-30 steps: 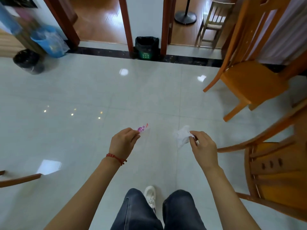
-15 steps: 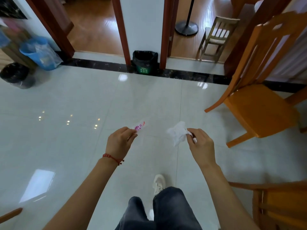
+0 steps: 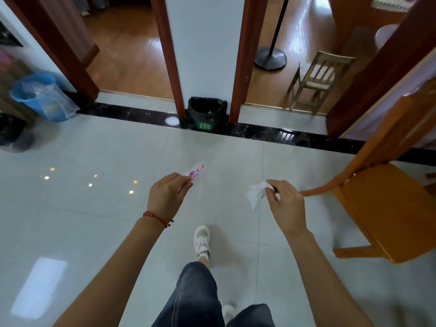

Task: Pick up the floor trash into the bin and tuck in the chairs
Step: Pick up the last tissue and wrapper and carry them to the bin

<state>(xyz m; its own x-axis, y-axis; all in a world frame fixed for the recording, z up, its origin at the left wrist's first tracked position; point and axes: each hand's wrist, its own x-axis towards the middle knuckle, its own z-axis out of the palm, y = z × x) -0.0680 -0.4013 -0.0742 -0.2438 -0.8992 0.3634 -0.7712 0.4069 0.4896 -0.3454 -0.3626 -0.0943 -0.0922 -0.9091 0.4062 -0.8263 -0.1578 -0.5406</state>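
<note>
Since the earlier frames the small black-lined bin with the green base [image 3: 207,113], upper centre against the white pillar, and the orange wooden chair [image 3: 387,204] at right have drawn nearer. Left hand [image 3: 166,197] pinches a clear plastic wrapper with pink print [image 3: 196,172]; right hand [image 3: 286,204] pinches a crumpled white tissue [image 3: 257,195]. Risk, in my judgement: both light scraps, held by fingertips only, could flutter past the narrow bin mouth if let go too high.

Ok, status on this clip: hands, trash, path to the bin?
Left hand pinches clear purple-printed wrapper. Right hand pinches crumpled white tissue. Black-lined green bin ahead by the wall, bare tile between. Orange wooden chair off right.
</note>
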